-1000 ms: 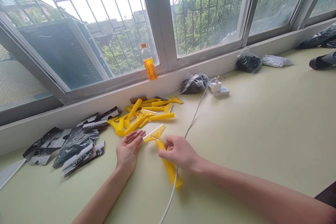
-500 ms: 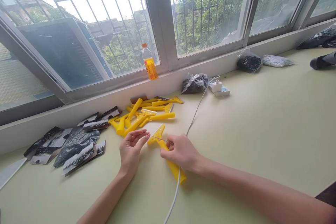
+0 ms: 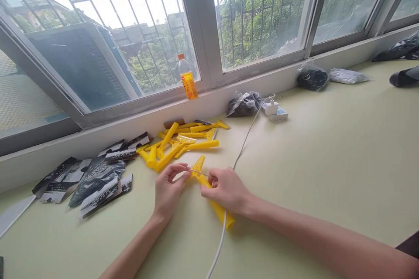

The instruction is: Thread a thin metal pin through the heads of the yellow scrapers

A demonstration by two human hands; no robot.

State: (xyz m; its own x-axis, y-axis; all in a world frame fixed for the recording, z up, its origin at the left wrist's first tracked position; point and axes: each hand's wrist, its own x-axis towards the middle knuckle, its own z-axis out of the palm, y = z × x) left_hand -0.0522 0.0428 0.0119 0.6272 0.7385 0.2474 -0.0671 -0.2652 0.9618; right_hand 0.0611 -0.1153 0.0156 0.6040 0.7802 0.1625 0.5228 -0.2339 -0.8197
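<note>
A yellow scraper (image 3: 220,214) lies on the table in front of me, its head pointing away and its handle toward me. My right hand (image 3: 225,188) is closed on a thin metal rod (image 3: 199,171) that reaches left over the scraper's head. At the rod's left end, my left hand (image 3: 170,185) has thumb and fingertips pinched together beside the scraper's head; what sits between them is too small to make out. A white cable (image 3: 220,244) crosses over the scraper's handle.
Several yellow scrapers (image 3: 170,157) are heaped beyond my hands. Black-and-white packages (image 3: 101,194) lie at the left. Near the window sill are a bagged dark bundle (image 3: 244,104) and a white charger (image 3: 271,107). An orange-capped bottle (image 3: 189,85) stands on the sill.
My left hand has moved slightly right, and its fingertips have closed at the rod's tip. My right hand keeps its hold on the rod.
</note>
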